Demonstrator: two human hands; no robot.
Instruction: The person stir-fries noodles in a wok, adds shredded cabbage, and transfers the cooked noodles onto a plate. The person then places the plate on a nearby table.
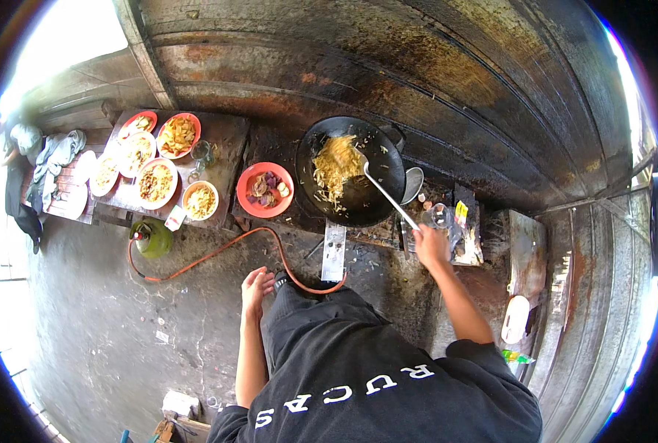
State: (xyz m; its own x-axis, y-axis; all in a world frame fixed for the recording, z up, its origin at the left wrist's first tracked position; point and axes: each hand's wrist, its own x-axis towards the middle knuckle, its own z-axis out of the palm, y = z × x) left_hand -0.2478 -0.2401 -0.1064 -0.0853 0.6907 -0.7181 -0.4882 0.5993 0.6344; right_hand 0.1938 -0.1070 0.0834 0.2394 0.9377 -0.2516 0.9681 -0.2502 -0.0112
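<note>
My right hand (433, 246) grips the handle of a long metal spatula (390, 195). Its blade reaches into a large black wok (378, 202), among a heap of yellowish shredded food (332, 166); part of the blade is hidden there. The food lies mostly on the wok's left side, with loose shreds scattered on the dark metal. My left hand (257, 285) hangs by my left thigh, holding nothing, its fingers slightly bent and apart. Left of the wok stands a red bowl (246, 204) with purple and pale pieces inside.
Several filled bowls crowd the wooden table (232, 133) at left. An orange gas hose (218, 256) loops from a green gas cylinder (154, 238) to the metal stove plate (334, 249) before me. A mesh strainer (413, 184) and a clear cup (440, 215) lie right of the wok.
</note>
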